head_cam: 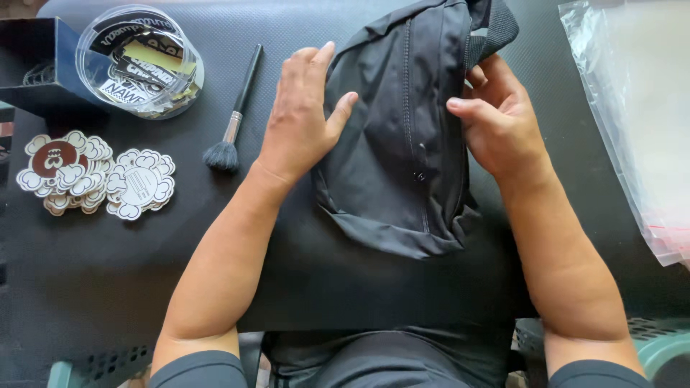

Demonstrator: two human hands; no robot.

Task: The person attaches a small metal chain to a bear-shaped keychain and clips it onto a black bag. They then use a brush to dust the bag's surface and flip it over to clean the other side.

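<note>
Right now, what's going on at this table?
A person is handling a black fabric bag on a black table. The left hand lies flat on the bag's left side, and the right hand grips its right edge near the strap. To the left lie a small brush, a clear round tub of stickers and a pile of cloud-shaped stickers. A clear plastic bag lies at the right.

Both forearms are bare from the short sleeves down. The left hand and right hand wear no gloves, rings or watch. Dark grey sleeve hems show at seven and five o'clock, and dark clothing covers the lap at six.
</note>
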